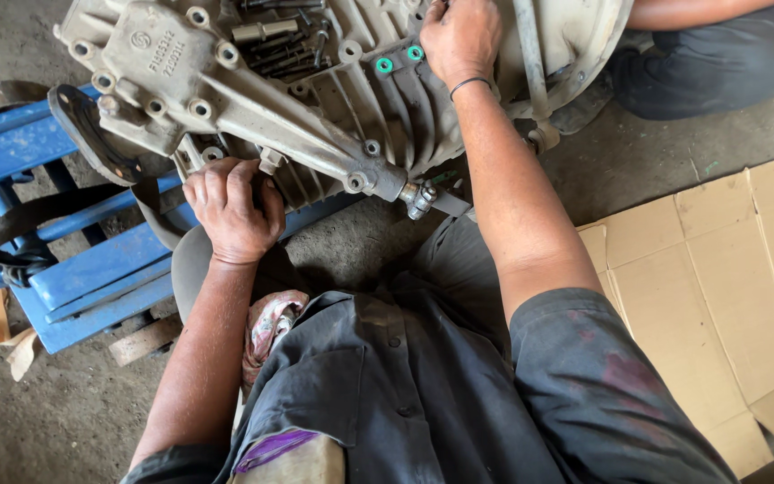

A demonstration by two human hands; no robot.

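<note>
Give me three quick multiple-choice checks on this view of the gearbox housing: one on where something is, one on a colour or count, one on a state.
1. Where does the flattened cardboard lie?
A. on the person's right, on the floor
B. on top of the blue stand
C. under the housing

2. How many green plugs show on the housing?
A. none
B. two
C. five

3. What is the left hand doing?
A. hanging free in the air
B. lying flat on the cardboard
C. curled in a fist against the housing's lower edge

Answers:
1 A, it spreads over the floor beside the right arm.
2 B, a pair sits side by side just beside the right hand.
3 C, its fingers are closed and pressed at the casting above the blue stand.
</note>
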